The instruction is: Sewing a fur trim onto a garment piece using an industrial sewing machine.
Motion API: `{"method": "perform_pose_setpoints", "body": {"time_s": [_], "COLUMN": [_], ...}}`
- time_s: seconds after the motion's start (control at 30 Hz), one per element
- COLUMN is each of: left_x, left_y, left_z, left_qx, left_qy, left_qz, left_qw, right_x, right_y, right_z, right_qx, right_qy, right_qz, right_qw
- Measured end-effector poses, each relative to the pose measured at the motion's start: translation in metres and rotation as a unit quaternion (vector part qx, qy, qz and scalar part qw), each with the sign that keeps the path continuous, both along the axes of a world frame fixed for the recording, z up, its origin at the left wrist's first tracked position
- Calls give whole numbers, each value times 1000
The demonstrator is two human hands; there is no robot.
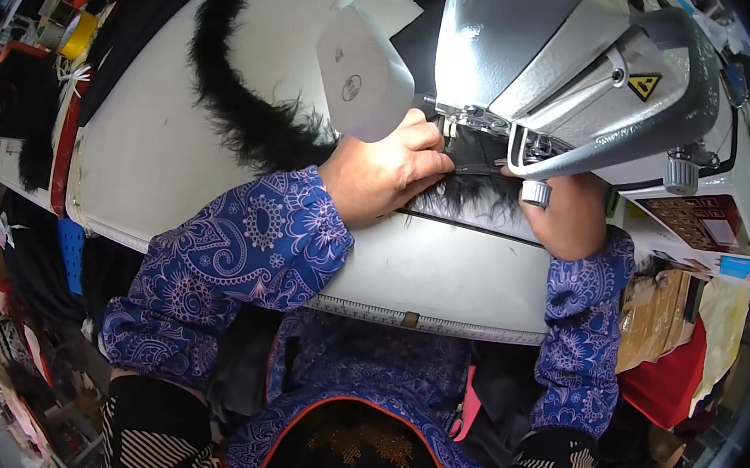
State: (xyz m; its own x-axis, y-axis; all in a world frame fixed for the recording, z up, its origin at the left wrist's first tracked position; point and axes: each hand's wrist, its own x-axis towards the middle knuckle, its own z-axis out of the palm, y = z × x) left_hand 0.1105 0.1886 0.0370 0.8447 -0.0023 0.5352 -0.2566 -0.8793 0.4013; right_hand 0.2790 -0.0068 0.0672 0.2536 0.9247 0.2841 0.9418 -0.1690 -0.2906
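Observation:
A grey and white sewing machine (pixel 531 44) stands over black fabric (pixel 475 148) edged with shaggy black fur trim (pixel 481 193). Left of the needle area, my left hand (pixel 387 169) is closed on the fabric, with its fingers together and pressing at the edge by the fur. On the other side, my right hand (pixel 569 217) is closed around the right end of the same edge. The machine's guard and head hide most of its fingers. Between the two hands the fabric edge runs fairly straight. From under my left hand the long fur strip (pixel 226 78) curves away to the far left.
The white table (pixel 444 274) carries a measuring tape (pixel 439 323) along its near edge. A translucent white attachment (pixel 365 76) hangs above my left hand. A control panel (pixel 700 220) sits at the right. Yellow tape (pixel 79 34) lies far left; a taped package (pixel 657 317) stands right.

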Motion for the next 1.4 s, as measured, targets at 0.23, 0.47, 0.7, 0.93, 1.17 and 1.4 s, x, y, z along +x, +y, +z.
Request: {"method": "perform_pose_setpoints", "body": {"time_s": [0.23,0.47,0.7,0.93,1.17,1.4], "left_x": [2,-5,-10,-9,-11,-10], "left_y": [1,10,19,17,22,19], "left_z": [-4,-1,2,5,2,-4], "left_qx": [-27,-37,-46,-17,8,8], "left_qy": [-2,11,-2,-4,-2,26], "left_qz": [1,12,15,17,-4,20], "left_qw": [1000,999,999,1000,1000,999], "right_x": [-21,-23,-26,-25,-28,-26], "right_y": [15,19,22,23,24,26], "right_z": [-6,-10,-7,-19,-12,-10], "right_qx": [88,83,104,64,49,73], "right_qy": [-43,-42,-46,-54,-71,-82], "right_qz": [135,92,105,83,77,126], "right_qw": [986,991,988,993,993,986]}}
